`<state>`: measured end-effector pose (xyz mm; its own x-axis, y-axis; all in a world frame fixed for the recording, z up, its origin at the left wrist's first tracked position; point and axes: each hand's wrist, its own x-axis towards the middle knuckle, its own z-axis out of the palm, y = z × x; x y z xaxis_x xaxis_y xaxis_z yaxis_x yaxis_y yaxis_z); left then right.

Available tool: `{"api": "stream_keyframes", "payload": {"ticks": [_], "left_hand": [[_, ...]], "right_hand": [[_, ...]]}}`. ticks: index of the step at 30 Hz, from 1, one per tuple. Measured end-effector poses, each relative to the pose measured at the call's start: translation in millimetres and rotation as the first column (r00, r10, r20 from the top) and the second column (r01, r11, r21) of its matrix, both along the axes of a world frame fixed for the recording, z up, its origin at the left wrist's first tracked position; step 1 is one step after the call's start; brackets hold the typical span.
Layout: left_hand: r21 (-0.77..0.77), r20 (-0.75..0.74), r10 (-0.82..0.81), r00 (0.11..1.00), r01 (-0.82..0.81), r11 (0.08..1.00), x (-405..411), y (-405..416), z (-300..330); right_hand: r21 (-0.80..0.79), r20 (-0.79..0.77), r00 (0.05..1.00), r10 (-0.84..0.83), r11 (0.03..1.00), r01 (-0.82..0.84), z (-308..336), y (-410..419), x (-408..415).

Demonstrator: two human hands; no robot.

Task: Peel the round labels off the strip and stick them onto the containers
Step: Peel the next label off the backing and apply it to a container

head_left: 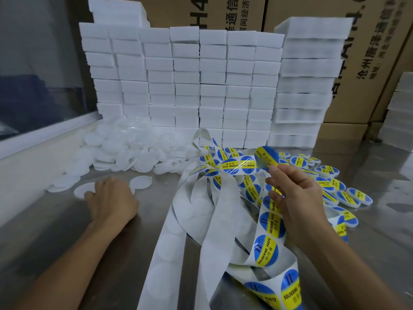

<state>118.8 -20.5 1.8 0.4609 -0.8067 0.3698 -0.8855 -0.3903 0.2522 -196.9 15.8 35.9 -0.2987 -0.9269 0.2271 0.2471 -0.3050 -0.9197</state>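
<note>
Now we have one round label (267,158) pinched in our right hand (297,198), lifted up off the strip (267,231). It looks as if only its edge is held, which is good, because then the sticky back stays clean. The strip hangs in loops under that hand and runs down to the counter (55,242).

Our left hand (111,198) lies on the counter with its fingers curled over a plain white container (87,190). We cannot tell if it grips the container or just rests on it. More plain ones lie in a heap (125,148) behind. The done ones (348,195), with blue and yellow tops, lie on the right.

We think the next thing is to bring the two together. We should hold the white container still, line the label up over the middle, put one edge down first, then rub flat so no bumps stay. We should keep the label away from the loose strip, or it may stick there.
</note>
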Motion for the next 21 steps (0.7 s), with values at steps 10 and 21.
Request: {"api": "stream_keyframes", "payload": {"ticks": [10, 21], "left_hand": [[-0.553, -0.05, -0.477, 0.878, 0.373, 0.745, -43, 10, 18], [-0.816, -0.096, -0.898, 0.429, 0.484, 0.318, -108, 47, 36]], "right_hand": [[-0.073, -0.139, 0.99, -0.002, 0.997, -0.008, -2, 2, 2], [-0.286, -0.301, 0.952, 0.048, 0.948, -0.138, 8, 23, 26]]}}
